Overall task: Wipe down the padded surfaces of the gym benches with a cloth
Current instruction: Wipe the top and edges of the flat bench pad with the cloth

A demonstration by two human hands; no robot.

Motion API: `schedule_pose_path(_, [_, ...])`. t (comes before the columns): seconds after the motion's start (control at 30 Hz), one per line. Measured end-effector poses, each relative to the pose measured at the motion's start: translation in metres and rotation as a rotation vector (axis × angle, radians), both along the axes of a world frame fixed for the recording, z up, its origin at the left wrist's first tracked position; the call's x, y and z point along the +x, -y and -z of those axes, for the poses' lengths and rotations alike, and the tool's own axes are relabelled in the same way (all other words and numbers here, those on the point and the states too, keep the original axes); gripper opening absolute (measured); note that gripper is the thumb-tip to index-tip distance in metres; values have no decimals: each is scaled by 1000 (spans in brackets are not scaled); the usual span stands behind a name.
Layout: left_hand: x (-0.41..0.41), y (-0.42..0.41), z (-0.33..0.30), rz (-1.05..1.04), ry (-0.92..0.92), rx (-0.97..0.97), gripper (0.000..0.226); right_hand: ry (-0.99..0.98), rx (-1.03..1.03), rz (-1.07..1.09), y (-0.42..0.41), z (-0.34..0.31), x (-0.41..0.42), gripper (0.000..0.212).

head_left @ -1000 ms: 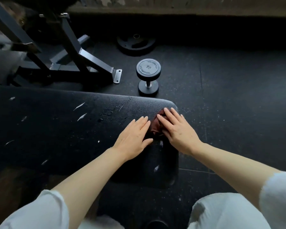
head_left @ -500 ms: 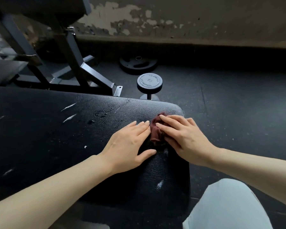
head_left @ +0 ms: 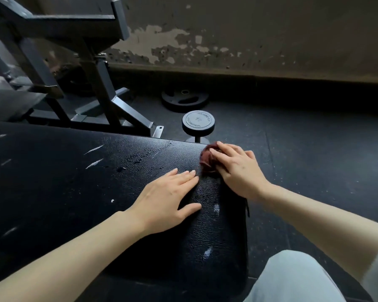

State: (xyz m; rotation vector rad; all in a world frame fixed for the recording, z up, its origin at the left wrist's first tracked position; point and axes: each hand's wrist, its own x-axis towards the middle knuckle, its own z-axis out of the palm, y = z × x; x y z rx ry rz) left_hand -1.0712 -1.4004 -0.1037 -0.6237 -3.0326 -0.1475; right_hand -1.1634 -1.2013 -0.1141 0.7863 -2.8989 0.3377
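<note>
cloth at the far right corner of the bench pad

the bench pad (head_left: 74,203) runs wide to my left, scuffed with pale scratches and a few wet-looking specks near its far edge. its right edge drops off just past my right hand, and beyond it the dark rubber floor (head_left: 314,160) lies open out to the wall.

past the far edge a dumbbell (head_left: 198,123) stands on end, just beside the corner, with a weight plate (head_left: 184,101) flat on the floor behind it. a steel rack frame (head_left: 100,88) stands off the far left.

my right hand (head_left: 236,168) lies over the dark red cloth (head_left: 206,159) at the pad's far right corner, fingers lightly bent around the bunched fabric and pressing it down. my left hand (head_left: 166,199) rests flat on the pad just beside it, fingers straight and together, thumb out, holding nothing.
</note>
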Motion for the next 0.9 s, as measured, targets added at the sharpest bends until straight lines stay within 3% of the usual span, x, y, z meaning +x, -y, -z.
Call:
schedule_pose_path(0.07, [-4, 5, -1, -23, -29, -8, 68, 5, 29, 0, 18, 1, -5, 46])
schedule_pose_path(0.23, [-7, 17, 3, -29, 15, -79, 67, -21, 50, -308, -5, -2, 33, 49])
schedule_pose_path(0.43, [-8, 14, -3, -27, 46, 19, 91, 109, 91, -73, 21, -7, -4, 52])
schedule_pose_path(0.57, [-8, 15, 6, -58, 13, -26, 71, 88, 78, -112, 58, -3, -12, 56])
schedule_pose_path(0.7, [-5, 12, 7, -61, -71, -26, 67, 86, 42, -203, 21, 1, 19, 59])
schedule_pose_path(0.9, [-5, 9, 3, -93, -41, -48, 68, 116, 67, -8, 42, -1, -12, 55])
